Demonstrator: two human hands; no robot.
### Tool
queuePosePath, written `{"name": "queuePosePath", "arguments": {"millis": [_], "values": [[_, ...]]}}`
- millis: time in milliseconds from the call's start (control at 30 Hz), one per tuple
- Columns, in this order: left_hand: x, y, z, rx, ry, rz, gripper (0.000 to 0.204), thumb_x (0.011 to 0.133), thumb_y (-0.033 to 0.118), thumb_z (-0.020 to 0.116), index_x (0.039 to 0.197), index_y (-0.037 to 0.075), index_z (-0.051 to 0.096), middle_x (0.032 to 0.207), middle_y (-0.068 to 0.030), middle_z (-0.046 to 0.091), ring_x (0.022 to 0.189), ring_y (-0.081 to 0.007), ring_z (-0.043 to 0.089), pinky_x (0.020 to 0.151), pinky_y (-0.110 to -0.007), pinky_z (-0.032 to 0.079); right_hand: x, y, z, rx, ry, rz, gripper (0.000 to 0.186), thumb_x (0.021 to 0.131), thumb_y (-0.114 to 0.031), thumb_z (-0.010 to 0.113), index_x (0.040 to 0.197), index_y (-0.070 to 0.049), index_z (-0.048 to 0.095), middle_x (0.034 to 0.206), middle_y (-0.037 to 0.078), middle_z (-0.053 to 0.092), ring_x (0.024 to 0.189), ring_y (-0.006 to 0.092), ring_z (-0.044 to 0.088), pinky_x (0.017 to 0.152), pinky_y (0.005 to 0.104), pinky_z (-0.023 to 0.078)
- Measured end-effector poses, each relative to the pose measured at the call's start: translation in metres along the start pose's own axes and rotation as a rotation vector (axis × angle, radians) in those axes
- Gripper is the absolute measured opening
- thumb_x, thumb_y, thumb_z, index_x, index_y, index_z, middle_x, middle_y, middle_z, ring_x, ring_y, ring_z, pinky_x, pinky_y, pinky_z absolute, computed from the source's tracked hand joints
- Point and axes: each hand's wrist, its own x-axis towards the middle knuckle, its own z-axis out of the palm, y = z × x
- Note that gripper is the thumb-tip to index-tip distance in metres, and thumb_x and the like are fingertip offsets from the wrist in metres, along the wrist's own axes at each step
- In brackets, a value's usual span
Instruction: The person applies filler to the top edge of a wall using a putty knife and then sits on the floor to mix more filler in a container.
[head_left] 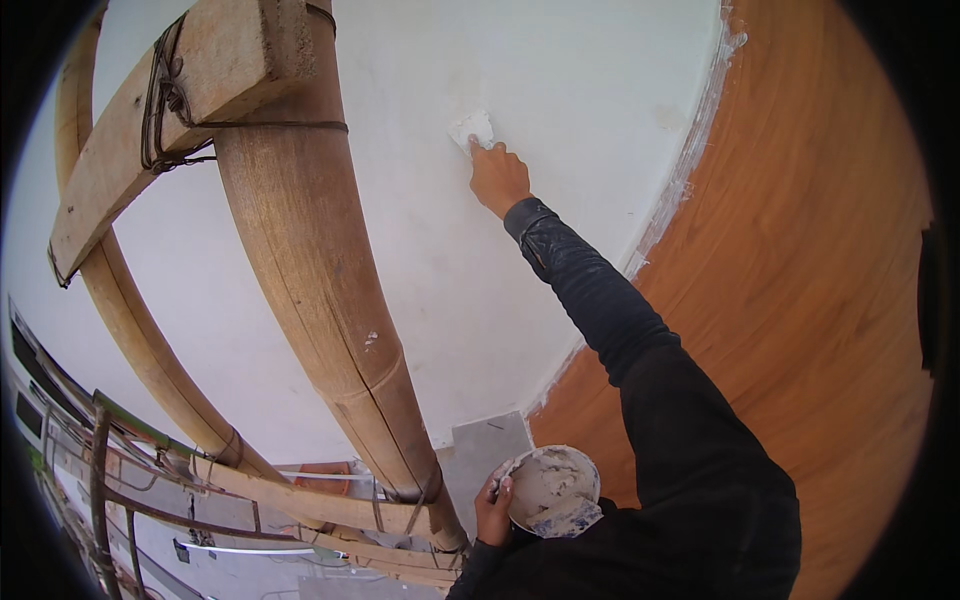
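My right hand (499,178) reaches far up and ahead at the end of a dark sleeve. Its fingers are closed on a small putty knife (471,128), whose pale blade lies against or close to the white wall (560,70). Low in the view, my left hand (493,509) grips the side of a round white tub (597,480), thumb at the rim. Greyish-white putty (552,482) fills part of the tub. A flat, putty-smeared blade or scraper (566,518) rests at its near edge; its other end is hidden.
Thick bamboo poles (310,260) stand to the left, wired to a wooden beam (190,90). Lower planks (310,505) and metal rails (100,480) are beyond them. An orange wood-grain panel (800,250) fills the right, with a white-smeared edge (690,150) along the wall.
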Motion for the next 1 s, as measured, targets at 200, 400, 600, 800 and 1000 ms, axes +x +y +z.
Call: {"name": "queuePosePath", "arguments": {"millis": [200, 400, 600, 800, 1000], "values": [[-0.005, 0.006, -0.002, 0.000, 0.036, 0.052, 0.040, 0.097, 0.019, 0.056, 0.128, -0.006, 0.054, 0.123, -0.0109, 0.060, 0.114, -0.0179, 0.053, 0.102, -0.031, 0.037, -0.055, 0.013, 0.011, 0.002, -0.146, -0.050, 0.028, 0.086, -0.011, 0.052, 0.109, -0.003, 0.066, 0.091, 0.021, 0.064, 0.078, 0.0367, 0.067, 0.065, 0.0461, 0.054], [-0.012, 0.008, -0.003, 0.019, 0.016, 0.026, 0.040, 0.098, 0.019, 0.056, 0.128, -0.006, 0.054, 0.123, -0.0105, 0.060, 0.116, -0.0179, 0.052, 0.102, -0.030, 0.036, -0.024, 0.002, -0.035, 0.013, -0.268, -0.054, 0.017, 0.080, -0.009, 0.057, 0.085, 0.001, 0.069, 0.089, 0.022, 0.068, 0.084, 0.0366, 0.068, 0.072, 0.0442, 0.055], [-0.013, 0.007, -0.005, -0.014, 0.026, -0.053, 0.039, 0.097, 0.018, 0.056, 0.128, -0.006, 0.054, 0.124, -0.0101, 0.060, 0.115, -0.0176, 0.053, 0.102, -0.030, 0.037, -0.023, 0.014, -0.020, -0.063, -0.012, -0.216, 0.038, 0.089, -0.013, 0.054, 0.125, -0.006, 0.060, 0.091, 0.017, 0.062, 0.066, 0.0323, 0.065, 0.056, 0.0436, 0.051], [-0.006, 0.007, -0.006, -0.013, 0.023, -0.086, 0.039, 0.097, 0.018, 0.056, 0.129, -0.006, 0.054, 0.123, -0.0103, 0.060, 0.114, -0.0174, 0.053, 0.102, -0.030, 0.037, -0.050, 0.048, 0.028, -0.216, -0.092, -0.284, 0.038, 0.090, -0.009, 0.050, 0.126, -0.006, 0.060, 0.085, 0.015, 0.059, 0.059, 0.0281, 0.062, 0.050, 0.0404, 0.049], [-0.002, 0.006, -0.007, -0.023, 0.047, -0.023, 0.039, 0.096, 0.018, 0.057, 0.128, -0.006, 0.055, 0.122, -0.0105, 0.061, 0.114, -0.0175, 0.053, 0.101, -0.030, 0.038, -0.056, 0.043, 0.008, -0.215, -0.150, -0.332, 0.042, 0.088, -0.007, 0.052, 0.130, -0.011, 0.058, 0.088, 0.014, 0.058, 0.059, 0.0277, 0.061, 0.050, 0.0395, 0.048]]}}
